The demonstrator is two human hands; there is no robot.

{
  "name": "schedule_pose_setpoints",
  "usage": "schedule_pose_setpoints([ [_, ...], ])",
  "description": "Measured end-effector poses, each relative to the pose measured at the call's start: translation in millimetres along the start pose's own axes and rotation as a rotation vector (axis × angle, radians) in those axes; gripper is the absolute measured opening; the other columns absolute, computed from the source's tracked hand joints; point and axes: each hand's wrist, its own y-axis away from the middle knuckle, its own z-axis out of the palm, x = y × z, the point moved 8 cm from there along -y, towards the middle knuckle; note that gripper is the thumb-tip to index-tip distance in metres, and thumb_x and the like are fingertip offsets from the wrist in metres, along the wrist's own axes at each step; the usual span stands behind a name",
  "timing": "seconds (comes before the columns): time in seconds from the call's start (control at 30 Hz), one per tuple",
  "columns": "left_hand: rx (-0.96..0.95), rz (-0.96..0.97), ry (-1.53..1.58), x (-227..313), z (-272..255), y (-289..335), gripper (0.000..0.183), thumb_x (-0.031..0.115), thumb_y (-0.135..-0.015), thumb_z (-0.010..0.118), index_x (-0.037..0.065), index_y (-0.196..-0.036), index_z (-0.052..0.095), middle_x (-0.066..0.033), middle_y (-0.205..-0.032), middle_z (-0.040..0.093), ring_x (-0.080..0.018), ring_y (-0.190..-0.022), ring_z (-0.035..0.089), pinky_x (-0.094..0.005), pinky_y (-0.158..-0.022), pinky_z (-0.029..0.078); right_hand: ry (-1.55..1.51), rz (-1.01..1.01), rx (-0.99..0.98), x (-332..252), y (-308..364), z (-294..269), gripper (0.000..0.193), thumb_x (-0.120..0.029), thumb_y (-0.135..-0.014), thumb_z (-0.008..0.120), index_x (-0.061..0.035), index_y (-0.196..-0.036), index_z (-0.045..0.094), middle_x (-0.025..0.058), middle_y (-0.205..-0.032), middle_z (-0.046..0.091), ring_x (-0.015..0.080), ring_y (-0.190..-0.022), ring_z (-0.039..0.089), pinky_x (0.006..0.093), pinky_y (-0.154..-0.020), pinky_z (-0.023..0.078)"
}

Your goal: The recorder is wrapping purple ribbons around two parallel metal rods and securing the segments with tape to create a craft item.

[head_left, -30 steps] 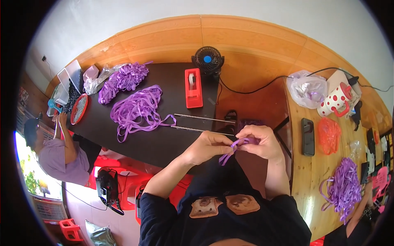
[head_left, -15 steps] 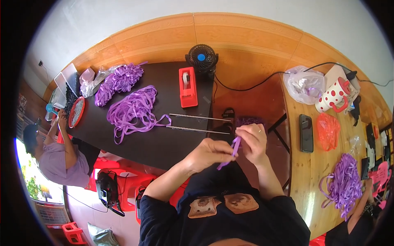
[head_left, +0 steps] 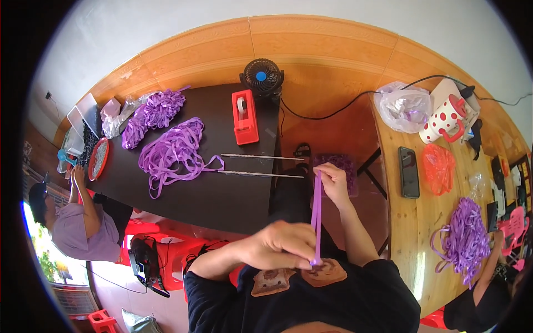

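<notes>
A purple ribbon is stretched in a narrow loop between my hands, in front of my dark shirt. My left hand pinches its lower end close to my body. Farther off, my right hand grips the upper end with curled fingers. Left of my hands, two thin metal rods stick out over the edge of the dark table. Beside their left ends lies a loose heap of purple ribbon, with one strand reaching the rods.
A red tape dispenser and a small black fan stand at the back. The wooden table on the right carries a phone, a dotted tumbler and a ribbon bundle. Another person works at far left.
My hands have moved apart and drawn the ribbon out long. The left came down toward my body; the right rose slightly. The view has shifted a little.
</notes>
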Motion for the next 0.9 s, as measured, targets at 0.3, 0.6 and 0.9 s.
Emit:
schedule_pose_setpoints([
  [0.3,0.749,-0.155,0.182,-53.7,-159.0,9.3,0.028,-0.005,-0.081,0.063,-0.002,-0.109,0.065,-0.0115,-0.094,0.068,-0.0202,-0.088,0.065,-0.033,-0.083,0.051,-0.011,0.525,-0.418,39.8,93.6,27.2,0.008,-0.004,-0.075,0.067,0.0041,-0.073,0.067,0.0049,-0.062,0.061,0.0075,-0.061,0.055,0.0264,-0.055,0.043],
  [0.6,0.73,-0.335,0.289,-102.2,-111.1,11.3,0.024,-0.008,-0.079,0.066,-0.004,-0.102,0.067,-0.0108,-0.091,0.069,-0.0157,-0.08,0.066,-0.0263,-0.072,0.053,0.042,0.406,-0.13,34.9,87.7,-15.4,0.015,-0.004,-0.075,0.07,0.0019,-0.088,0.065,0.0054,-0.078,0.062,0.0124,-0.074,0.058,0.0265,-0.066,0.046],
  [0.9,0.653,-0.43,0.382,-107.4,-50.9,20.0,0.024,-0.005,-0.081,0.066,-0.005,-0.105,0.065,-0.0095,-0.082,0.067,-0.0127,-0.07,0.061,-0.0247,-0.065,0.051,-0.035,-0.177,-0.144,-129.4,-2.4,8.6,0.029,0.004,-0.067,0.07,-0.0042,-0.095,0.067,0.009,-0.108,0.061,0.0226,-0.097,0.056,0.032,-0.083,0.042],
])
